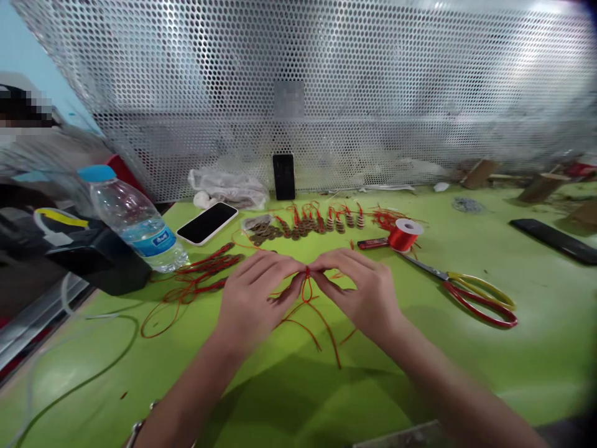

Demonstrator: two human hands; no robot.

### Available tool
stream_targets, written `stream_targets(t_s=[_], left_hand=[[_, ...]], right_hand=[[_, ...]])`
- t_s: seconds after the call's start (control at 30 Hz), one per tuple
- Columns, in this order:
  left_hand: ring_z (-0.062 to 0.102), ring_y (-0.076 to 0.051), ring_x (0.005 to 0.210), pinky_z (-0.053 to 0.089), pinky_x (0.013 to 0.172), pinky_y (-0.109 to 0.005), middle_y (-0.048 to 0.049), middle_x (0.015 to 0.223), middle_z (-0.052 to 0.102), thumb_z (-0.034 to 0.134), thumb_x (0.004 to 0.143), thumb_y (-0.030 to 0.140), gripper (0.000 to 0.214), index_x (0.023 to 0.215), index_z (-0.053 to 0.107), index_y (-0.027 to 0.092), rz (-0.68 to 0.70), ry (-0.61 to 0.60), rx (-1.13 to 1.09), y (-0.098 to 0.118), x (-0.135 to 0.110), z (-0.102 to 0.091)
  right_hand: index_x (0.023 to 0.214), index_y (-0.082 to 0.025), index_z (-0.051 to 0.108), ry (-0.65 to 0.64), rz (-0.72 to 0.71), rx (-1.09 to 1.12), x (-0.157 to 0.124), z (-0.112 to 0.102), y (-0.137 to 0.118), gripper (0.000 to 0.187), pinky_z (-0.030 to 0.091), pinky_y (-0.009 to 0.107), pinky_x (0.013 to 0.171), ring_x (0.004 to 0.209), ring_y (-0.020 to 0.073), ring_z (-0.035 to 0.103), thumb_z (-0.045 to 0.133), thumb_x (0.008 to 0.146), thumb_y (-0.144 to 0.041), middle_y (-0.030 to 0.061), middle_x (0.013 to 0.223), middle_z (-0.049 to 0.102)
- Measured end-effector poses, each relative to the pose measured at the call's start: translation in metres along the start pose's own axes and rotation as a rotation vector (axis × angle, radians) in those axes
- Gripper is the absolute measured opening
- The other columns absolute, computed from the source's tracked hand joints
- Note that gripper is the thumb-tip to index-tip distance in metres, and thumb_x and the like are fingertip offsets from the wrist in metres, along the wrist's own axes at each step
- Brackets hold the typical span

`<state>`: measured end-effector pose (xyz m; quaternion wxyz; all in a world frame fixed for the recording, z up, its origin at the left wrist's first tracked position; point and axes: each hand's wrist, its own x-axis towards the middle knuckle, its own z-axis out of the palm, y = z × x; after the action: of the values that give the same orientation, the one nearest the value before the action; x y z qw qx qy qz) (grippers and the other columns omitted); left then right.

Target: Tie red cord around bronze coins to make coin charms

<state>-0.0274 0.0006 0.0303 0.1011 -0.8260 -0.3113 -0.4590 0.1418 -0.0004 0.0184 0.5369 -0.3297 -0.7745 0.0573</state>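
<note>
Fingertips almost meet over the middle of the bench (536, 386), where our left hand (256, 292) and right hand (359, 289) each pinch a red cord (306, 301) at what looks like a small knot. A narrow loop shows below the grip, and loose tails trail toward the near edge; whether they rest on the bench, we cannot tell.

We judge the step in hand to be drawing the knot snug. The next move calls for an even pull to either side, with the loop kept from twisting.

Beyond our fingers, toward the far edge, sit strung coins (308, 227), a lighter (373, 243) and a spool (405, 235). Scissors (448, 277) lie with blades near the spool and handles toward the right edge, near our right forearm.

Spare cords (205, 264) spread toward the left edge, near a bottle (147, 233) and a black box (102, 261). A mesh panel (326, 137) bounds the far edge, so we find our freest room toward the near edge.
</note>
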Motion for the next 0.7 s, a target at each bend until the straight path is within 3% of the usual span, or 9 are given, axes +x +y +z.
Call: stream_targets(t_s=[0.2,0.47,0.7], left_hand=[[0.059,-0.015,0.071,0.049,0.069,-0.029,-0.0011,0.074,0.063,0.058,0.076,0.006,0.014,0.079,0.054,0.018,-0.022,-0.045,0.0,0.0034,-0.0003,0.0],[0.058,-0.014,0.076,0.046,0.071,-0.026,0.0003,0.079,0.061,0.057,0.072,0.003,0.018,0.082,0.054,0.018,-0.197,-0.128,-0.041,0.0044,-0.006,0.0029],[0.057,-0.014,0.074,0.045,0.07,-0.025,0.0014,0.076,0.059,0.056,0.07,0.002,0.019,0.078,0.053,0.018,-0.205,-0.138,-0.07,0.0043,-0.0058,0.002]], right_hand=[[0.082,-0.019,0.065,-0.019,-0.041,-0.078,-0.0029,-0.0002,0.0011,0.01,0.052,0.023,0.067,0.072,0.0131,0.065,0.058,0.082,-0.012,0.0027,0.078,0.069],[0.081,-0.017,0.064,-0.061,-0.147,-0.175,-0.0084,0.001,0.0041,0.011,0.051,0.024,0.071,0.075,0.0138,0.064,0.055,0.085,-0.012,0.005,0.082,0.069],[0.087,-0.018,0.062,-0.057,-0.029,-0.129,-0.0022,-0.0023,-0.0028,0.014,0.05,0.026,0.071,0.077,0.0151,0.061,0.057,0.077,-0.009,0.0037,0.08,0.066]])
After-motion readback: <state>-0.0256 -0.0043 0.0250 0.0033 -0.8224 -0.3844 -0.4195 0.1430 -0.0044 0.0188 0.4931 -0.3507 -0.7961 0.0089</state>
